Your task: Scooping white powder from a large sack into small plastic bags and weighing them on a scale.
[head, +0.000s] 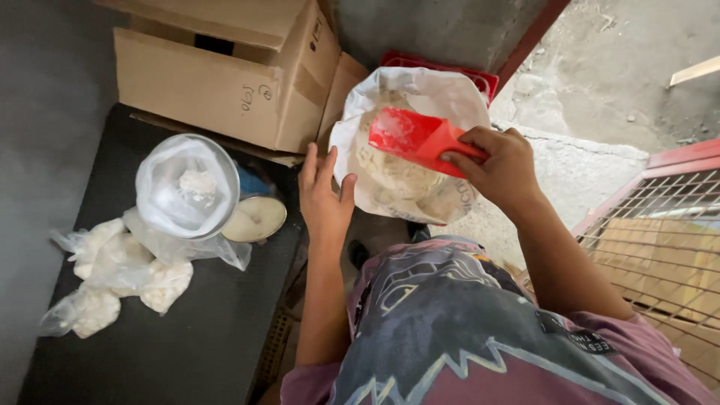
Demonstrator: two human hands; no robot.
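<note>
My right hand (504,166) grips a red plastic scoop (415,136) dusted with white powder, held over the open mouth of a large white sack (427,90) that holds pale flour-like powder. My left hand (324,196) rests on the sack's near left rim, fingers spread, holding the edge. To the left, on a dark table (187,337), a clear plastic bag (187,186) lines a round metal container and holds a small heap of white powder.
Several filled clear bags of white powder (112,277) lie on the table's left. A round metal lid (255,219) sits beside the container. A cardboard box (225,67) stands behind. A red crate (480,78) is under the sack; a wire grate (660,240) is at right.
</note>
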